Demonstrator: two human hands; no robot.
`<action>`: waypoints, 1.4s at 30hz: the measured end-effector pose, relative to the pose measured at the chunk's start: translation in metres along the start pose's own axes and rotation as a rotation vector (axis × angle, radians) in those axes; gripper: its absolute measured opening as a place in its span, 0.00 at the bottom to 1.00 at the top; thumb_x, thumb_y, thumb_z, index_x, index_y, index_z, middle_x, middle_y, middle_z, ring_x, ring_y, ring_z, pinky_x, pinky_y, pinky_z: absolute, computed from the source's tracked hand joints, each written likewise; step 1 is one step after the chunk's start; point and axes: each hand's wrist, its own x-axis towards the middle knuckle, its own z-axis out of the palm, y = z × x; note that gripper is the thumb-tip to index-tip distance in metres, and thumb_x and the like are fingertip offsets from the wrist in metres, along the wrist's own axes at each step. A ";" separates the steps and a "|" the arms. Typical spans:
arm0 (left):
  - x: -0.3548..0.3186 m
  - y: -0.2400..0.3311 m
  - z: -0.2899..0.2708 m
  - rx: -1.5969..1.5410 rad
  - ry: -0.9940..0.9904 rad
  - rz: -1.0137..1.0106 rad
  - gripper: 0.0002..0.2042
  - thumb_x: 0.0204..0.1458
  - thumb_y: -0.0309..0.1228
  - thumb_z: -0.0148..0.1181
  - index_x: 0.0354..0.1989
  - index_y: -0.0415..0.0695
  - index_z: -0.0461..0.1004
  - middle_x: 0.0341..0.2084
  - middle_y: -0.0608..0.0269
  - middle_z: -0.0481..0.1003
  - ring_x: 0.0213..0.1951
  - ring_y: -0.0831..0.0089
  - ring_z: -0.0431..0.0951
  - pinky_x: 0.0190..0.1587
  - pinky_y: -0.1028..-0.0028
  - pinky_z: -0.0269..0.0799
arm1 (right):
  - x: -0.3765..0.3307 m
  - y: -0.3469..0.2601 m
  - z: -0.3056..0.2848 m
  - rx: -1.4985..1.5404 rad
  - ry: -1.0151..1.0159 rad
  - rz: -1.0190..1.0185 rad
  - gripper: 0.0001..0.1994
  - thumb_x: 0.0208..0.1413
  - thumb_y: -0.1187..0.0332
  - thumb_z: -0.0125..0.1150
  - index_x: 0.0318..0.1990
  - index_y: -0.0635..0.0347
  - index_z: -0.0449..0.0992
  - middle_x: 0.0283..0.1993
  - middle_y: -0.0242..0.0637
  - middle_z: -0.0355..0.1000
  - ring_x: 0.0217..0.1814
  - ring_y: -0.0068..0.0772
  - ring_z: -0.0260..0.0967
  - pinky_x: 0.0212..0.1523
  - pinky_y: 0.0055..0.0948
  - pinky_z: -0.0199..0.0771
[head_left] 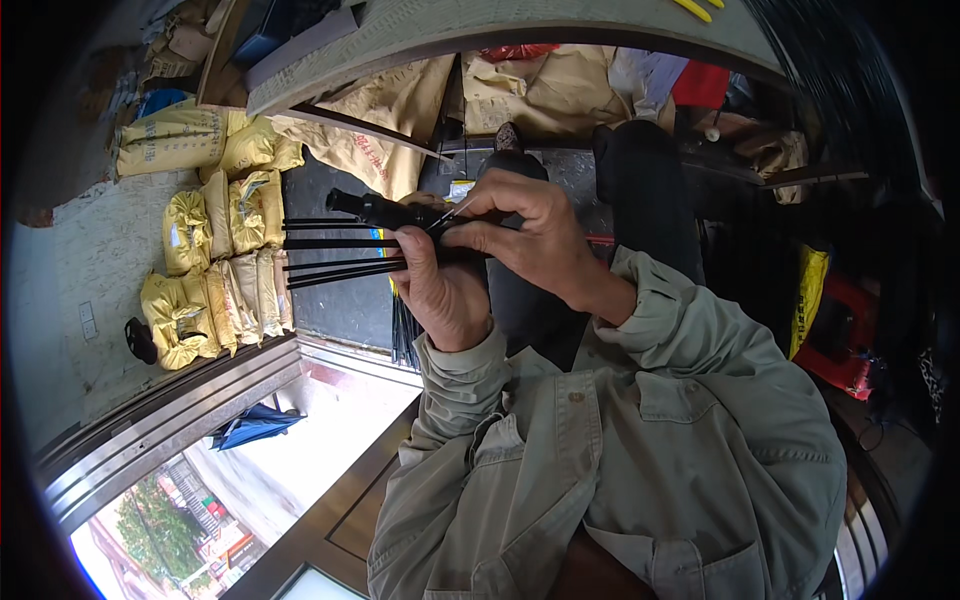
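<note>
Head view:

- The black tube [385,211] is only partly seen; its right portion is covered by both hands, so its full length cannot be made out.
- The inner ends of the thin black rods [335,243] are hidden inside the left hand [440,290]; how they join the tube cannot be told.
- A small pale sliver is seen at the fingertips of the right hand [530,235]; its kind is too small to tell.
- Left hand: fingers are closed around the bundle of rods, held in front of the chest, above the lap.
- Right hand: thumb and forefinger are pressed together, pinching at the tube's near end, touching the left hand.
- Rods: straight, slender, matte black, fanned slightly toward the person's left.
- Tube: dark, cylindrical, faintly glossy.
- Sleeves [640,300]: grey-green woven cloth, buttoned cuffs, creased.
- Yellow sacks [215,260]: crinkled plastic, stacked on a pale speckled floor, well apart from the hands.
- A folded blue umbrella [250,425] is noted below a metal door rail.
- The right rim is dark and blurred.
</note>
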 end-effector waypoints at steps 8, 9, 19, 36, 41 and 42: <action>-0.002 -0.005 0.009 0.236 -0.010 0.224 0.22 0.55 0.47 0.45 0.41 0.37 0.64 0.35 0.60 0.66 0.37 0.73 0.66 0.40 0.76 0.64 | 0.007 -0.003 -0.008 0.206 -0.152 0.226 0.07 0.39 0.76 0.67 0.26 0.67 0.75 0.26 0.32 0.70 0.29 0.17 0.67 0.27 0.16 0.67; -0.002 -0.005 0.010 0.235 -0.008 0.225 0.22 0.55 0.47 0.45 0.41 0.37 0.64 0.35 0.60 0.66 0.37 0.73 0.66 0.40 0.76 0.64 | 0.008 -0.004 -0.008 0.231 -0.169 0.233 0.07 0.39 0.76 0.67 0.26 0.67 0.74 0.27 0.32 0.70 0.30 0.17 0.67 0.28 0.17 0.67; 0.000 0.000 0.015 0.461 -0.154 0.379 0.23 0.55 0.52 0.39 0.31 0.39 0.59 0.27 0.62 0.58 0.30 0.74 0.59 0.36 0.75 0.58 | -0.013 -0.003 0.008 0.081 -0.005 -0.042 0.15 0.37 0.79 0.66 0.32 0.62 0.66 0.35 0.32 0.65 0.36 0.20 0.63 0.38 0.20 0.65; -0.004 -0.008 0.020 0.542 -0.124 0.485 0.23 0.55 0.51 0.40 0.32 0.38 0.62 0.26 0.59 0.62 0.30 0.71 0.63 0.34 0.72 0.60 | -0.014 -0.007 0.004 0.522 -0.062 0.264 0.13 0.40 0.75 0.65 0.32 0.59 0.64 0.41 0.34 0.62 0.42 0.22 0.61 0.44 0.21 0.62; -0.003 -0.014 0.020 0.613 -0.098 0.523 0.24 0.54 0.52 0.40 0.33 0.38 0.62 0.27 0.59 0.62 0.31 0.70 0.63 0.36 0.72 0.59 | -0.004 0.007 -0.010 0.711 -0.197 0.381 0.13 0.41 0.72 0.65 0.31 0.58 0.65 0.41 0.35 0.62 0.43 0.23 0.62 0.46 0.24 0.61; -0.001 -0.014 0.019 0.619 -0.138 0.521 0.22 0.55 0.50 0.40 0.33 0.38 0.62 0.28 0.59 0.61 0.32 0.71 0.62 0.36 0.72 0.59 | -0.004 0.008 -0.011 0.712 -0.194 0.385 0.13 0.41 0.72 0.65 0.31 0.58 0.65 0.41 0.35 0.62 0.43 0.23 0.62 0.46 0.24 0.61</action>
